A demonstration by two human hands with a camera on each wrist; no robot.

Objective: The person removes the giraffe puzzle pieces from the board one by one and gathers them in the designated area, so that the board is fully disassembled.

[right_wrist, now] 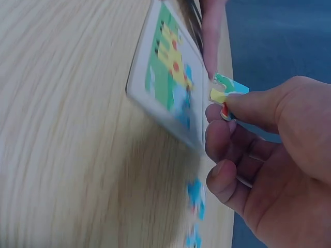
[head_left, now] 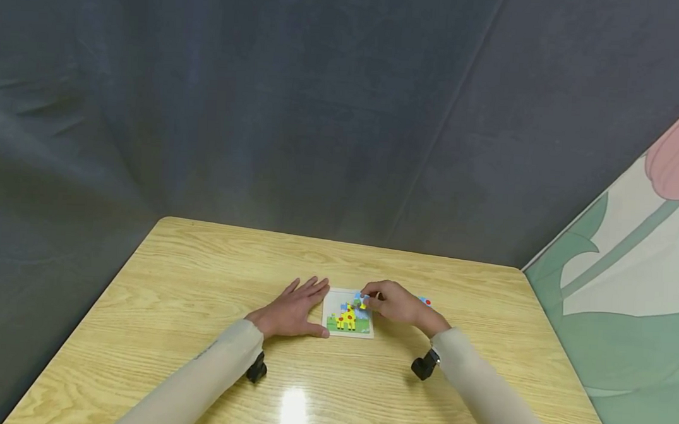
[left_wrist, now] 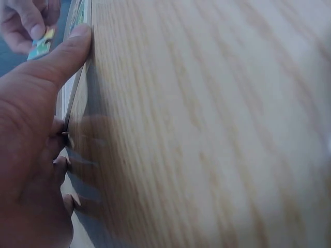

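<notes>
A small jigsaw puzzle board with a white frame lies on the table, its lower part filled with a yellow giraffe on green grass. My left hand lies spread along the board's left side, with the thumb at the edge. Over the board's upper right, my right hand pinches a jigsaw piece between thumb and index finger. Blue, green, yellow and red show on that piece. In the right wrist view it is held up off the board, tilted.
Loose blue jigsaw pieces lie on the table to the right of the board, partly hidden behind my right hand in the head view. The wood-grain table ends at a dark curtain. A flower-patterned panel stands at the right.
</notes>
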